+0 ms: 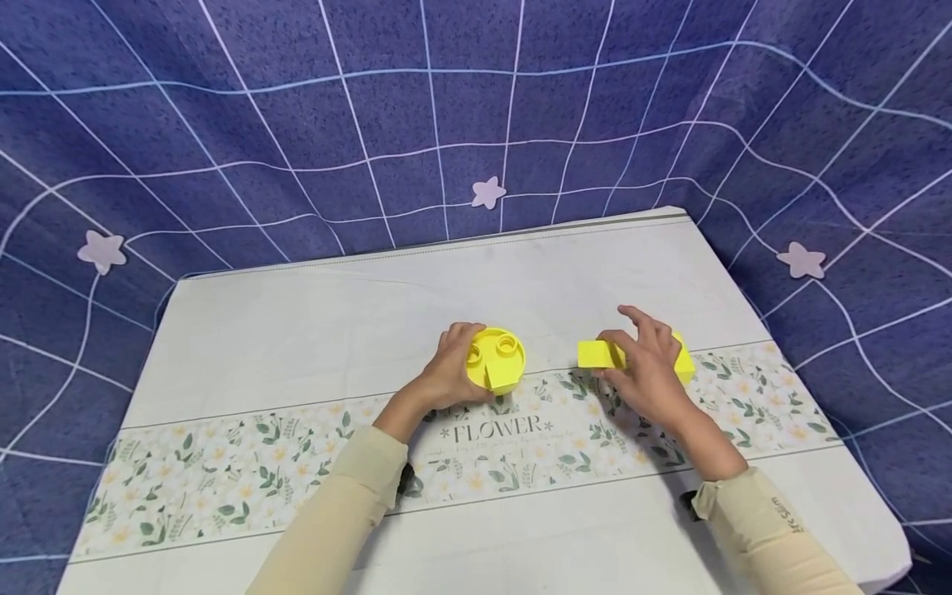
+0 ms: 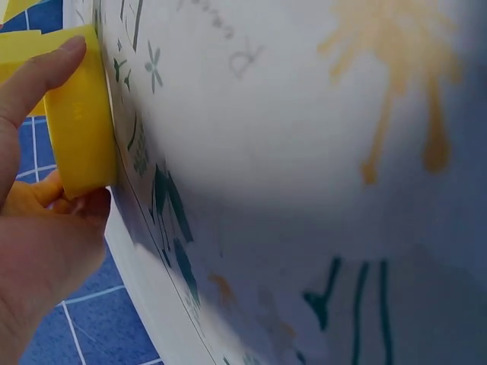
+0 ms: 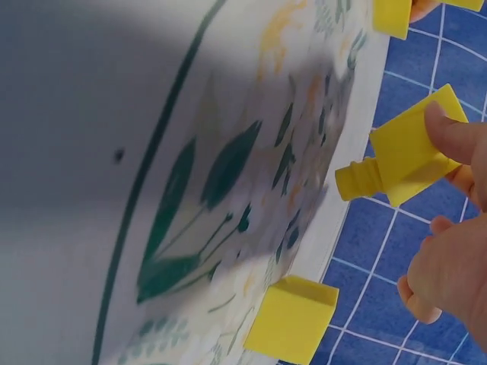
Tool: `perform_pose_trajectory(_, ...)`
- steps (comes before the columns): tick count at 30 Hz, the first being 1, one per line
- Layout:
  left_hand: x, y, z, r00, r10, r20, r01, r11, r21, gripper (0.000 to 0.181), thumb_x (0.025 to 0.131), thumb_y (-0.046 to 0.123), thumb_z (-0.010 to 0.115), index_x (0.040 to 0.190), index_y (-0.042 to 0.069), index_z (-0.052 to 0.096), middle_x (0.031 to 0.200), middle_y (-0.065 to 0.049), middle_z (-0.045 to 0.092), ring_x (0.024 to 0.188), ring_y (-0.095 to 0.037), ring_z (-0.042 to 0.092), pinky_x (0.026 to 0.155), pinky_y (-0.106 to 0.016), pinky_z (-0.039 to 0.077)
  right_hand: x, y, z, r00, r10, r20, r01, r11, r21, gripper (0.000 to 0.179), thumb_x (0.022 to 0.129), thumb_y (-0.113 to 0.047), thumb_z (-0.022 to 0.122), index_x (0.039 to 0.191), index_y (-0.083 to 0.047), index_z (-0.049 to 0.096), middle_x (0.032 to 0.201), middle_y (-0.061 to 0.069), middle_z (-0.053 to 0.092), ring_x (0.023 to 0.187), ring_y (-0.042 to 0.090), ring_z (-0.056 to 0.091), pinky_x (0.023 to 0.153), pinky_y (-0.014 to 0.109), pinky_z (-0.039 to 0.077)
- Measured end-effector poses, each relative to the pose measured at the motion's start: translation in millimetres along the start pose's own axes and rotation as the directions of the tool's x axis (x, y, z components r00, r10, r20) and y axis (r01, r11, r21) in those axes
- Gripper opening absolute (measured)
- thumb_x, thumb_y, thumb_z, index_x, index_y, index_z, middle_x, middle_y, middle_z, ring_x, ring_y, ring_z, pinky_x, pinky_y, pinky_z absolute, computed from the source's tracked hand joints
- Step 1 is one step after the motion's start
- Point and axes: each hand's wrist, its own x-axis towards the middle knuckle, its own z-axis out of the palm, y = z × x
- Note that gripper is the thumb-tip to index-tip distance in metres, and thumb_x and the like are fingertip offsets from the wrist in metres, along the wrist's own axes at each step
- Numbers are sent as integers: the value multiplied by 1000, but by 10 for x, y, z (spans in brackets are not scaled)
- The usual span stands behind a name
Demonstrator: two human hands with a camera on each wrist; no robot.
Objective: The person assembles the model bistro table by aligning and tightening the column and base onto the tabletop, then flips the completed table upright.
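Note:
My left hand [image 1: 449,370] grips the rim of a round yellow disc-shaped plastic piece [image 1: 513,361]. Two raised rings and a rectangular block show on its upper face. In the left wrist view the thumb lies across the side wall of the disc [image 2: 85,129], and its edge is close to the tablecloth. Between thumb and fingers my right hand [image 1: 649,373] pinches a yellow block [image 3: 415,148] with a ridged, screw-like stub pointing down toward the table. Some of the right fingers are raised away from it. A second yellow block [image 1: 684,365] sits just right of that hand, partly hidden by it.
A white tablecloth [image 1: 335,322] with a floral band and the word FLOWER covers the table. Blue cloth [image 1: 387,116] with a grid of lines and pale stars hangs behind and at the sides. Dark wrist devices [image 1: 688,506] show at the cuffs.

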Motion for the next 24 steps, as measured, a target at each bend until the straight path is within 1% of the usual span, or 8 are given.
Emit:
perform_pose_trajectory(3, 18, -7, -30, 999, 17, 36, -17, 1000, 3, 106, 46, 29, 86, 135, 17, 29, 128, 0, 30, 112, -13, 25, 95, -38, 30, 20, -41, -12, 998, 54, -10, -53, 995, 79, 42, 66, -21, 77, 104, -20, 59, 138, 7, 25, 116, 33, 18, 86, 52, 10)
perform_pose_trajectory(7, 35, 1, -79, 994, 48, 102, -45, 999, -29, 106, 47, 26, 87, 136, 19, 29, 129, 0, 29, 115, -14, 23, 98, -40, 26, 52, -99, -29, 993, 121, -3, -119, 974, 192, 43, 66, -21, 77, 106, -22, 59, 137, 5, 26, 117, 29, 15, 85, 51, 10)
perform_pose_trajectory(11, 23, 30, -82, 990, 27, 137, -21, 999, -48, 112, 47, 23, 87, 139, 21, 24, 132, 1, 25, 118, -13, 19, 101, -42, 22, 91, -157, -50, 990, 141, -5, -135, 959, 250, 43, 68, -20, 76, 106, -23, 59, 136, 6, 27, 115, 27, 17, 84, 51, 10)
perform_pose_trajectory(14, -1, 49, -35, 993, 10, 115, -6, 999, -34, 118, 46, 25, 87, 141, 22, 18, 133, 1, 23, 119, -13, 17, 101, -43, 21, 121, -186, -62, 989, 147, -12, -138, 955, 264, 42, 68, -19, 76, 106, -24, 58, 135, 7, 27, 113, 26, 18, 84, 51, 10)
perform_pose_trajectory(17, -23, 57, 28, 999, 28, 46, -29, 999, 21, 118, 45, 32, 87, 140, 19, 19, 131, -1, 24, 117, -15, 19, 98, -42, 25, 149, -203, -69, 987, 161, -11, -152, 950, 271, 42, 67, -18, 76, 106, -24, 58, 135, 6, 27, 113, 26, 18, 85, 51, 10)
perform_pose_trajectory(20, -35, 59, 73, 999, 47, -19, -46, 996, 82, 112, 46, 36, 86, 138, 17, 23, 128, -2, 26, 112, -16, 23, 95, -38, 29, 168, -217, -72, 984, 180, 0, -172, 942, 287, 42, 67, -16, 76, 106, -22, 59, 135, 6, 27, 113, 26, 17, 86, 51, 11)
perform_pose_trajectory(21, -36, 55, 82, 998, 48, -28, -45, 994, 98, 111, 47, 37, 85, 138, 17, 24, 127, -2, 26, 111, -15, 23, 95, -37, 30, 173, -222, -72, 982, 186, 1, -178, 939, 294, 42, 67, -16, 76, 105, -21, 59, 135, 6, 27, 114, 26, 16, 86, 51, 11)
perform_pose_trajectory(24, -33, 43, 82, 998, 56, -26, -54, 995, 85, 107, 49, 34, 85, 137, 18, 26, 126, -1, 26, 110, -14, 22, 95, -37, 30, 185, -232, -72, 982, 189, 0, -180, 933, 310, 42, 67, -12, 76, 105, -18, 59, 134, 6, 28, 114, 26, 16, 86, 52, 12)
